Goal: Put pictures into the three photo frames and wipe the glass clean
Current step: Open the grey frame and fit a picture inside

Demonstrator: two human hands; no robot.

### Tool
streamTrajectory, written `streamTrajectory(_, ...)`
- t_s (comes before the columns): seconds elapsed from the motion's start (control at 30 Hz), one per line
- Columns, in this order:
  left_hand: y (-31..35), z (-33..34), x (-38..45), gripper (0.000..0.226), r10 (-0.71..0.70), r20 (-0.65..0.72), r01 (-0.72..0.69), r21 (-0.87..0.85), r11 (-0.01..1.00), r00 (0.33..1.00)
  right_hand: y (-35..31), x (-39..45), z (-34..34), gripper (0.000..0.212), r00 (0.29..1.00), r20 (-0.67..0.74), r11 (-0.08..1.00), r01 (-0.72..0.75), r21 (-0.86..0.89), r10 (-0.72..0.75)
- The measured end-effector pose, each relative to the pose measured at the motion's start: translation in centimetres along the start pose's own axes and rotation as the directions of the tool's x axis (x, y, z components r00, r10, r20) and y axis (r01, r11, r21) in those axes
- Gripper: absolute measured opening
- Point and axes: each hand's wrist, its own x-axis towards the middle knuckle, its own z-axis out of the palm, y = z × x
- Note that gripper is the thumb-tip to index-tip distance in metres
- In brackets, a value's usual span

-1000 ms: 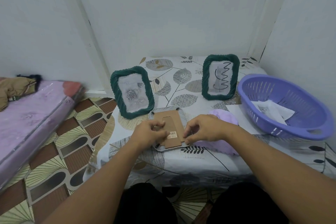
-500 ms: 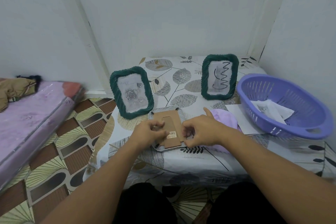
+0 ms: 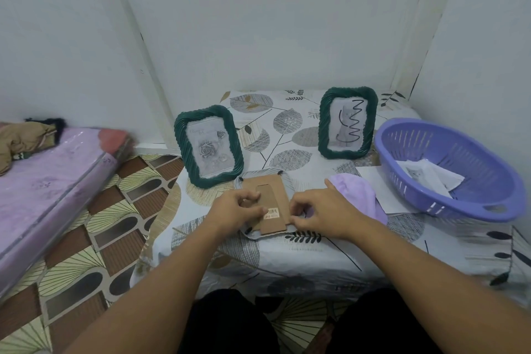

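- Brown cardboard backing (image 3: pixel 271 204) of the third photo frame (image 3: pixel 263 231) faces up; the frame lies glass-down at the front edge of the table (image 3: pixel 316 256), between my two hands.
- My left hand (image 3: pixel 234 210) has its fingers curled onto the left side of the backing, pinching at its edge. My right hand (image 3: pixel 319 214) pinches at the right side, near the small barcode sticker (image 3: pixel 271 213). Which tab each finger has I cannot tell.
- Judging by this, I am securing the backing. To do it well I would press the board flat with one hand while the other turns each tab fully over the edge, so the picture cannot slip.
- Two green frames already stand with pictures in them: the rose one (image 3: pixel 209 146) toward the left edge, the cat one (image 3: pixel 347 122) near the back edge, a black scribble across its face.
- A purple cloth (image 3: pixel 359 195) lies just right of my right hand, ready for wiping.
- A lilac basket (image 3: pixel 448 169) at the right edge holds spare prints.
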Motion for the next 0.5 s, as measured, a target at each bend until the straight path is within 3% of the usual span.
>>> streamTrajectory(0.1,0.1,0.1,0.0,0.041,-0.007,-0.002,0.007,-0.014,1.0,1.0,-0.1,0.0,0.1,0.014,0.999,0.021,0.997,-0.027,0.066,0.026)
streamTrajectory(0.3,0.5,-0.2,-0.5,0.04,0.019,0.003,-0.019,0.037,0.999,1.0,0.2,-0.1,-0.3,0.007,0.992,0.007,0.918,-0.121,0.379,0.128)
streamTrajectory(0.43,0.2,-0.7,-0.7,0.03,0.109,-0.226,-0.049,0.259,0.965,0.968,0.1,0.4,-0.2,0.008,0.953,-0.179,0.905,-0.16,0.395,0.246)
streamTrajectory(0.5,0.1,-1.0,-0.7,0.03,0.108,-0.335,0.012,0.336,0.942,0.936,-0.3,0.9,-0.3,0.008,0.923,-0.185,0.877,-0.237,0.418,0.338)
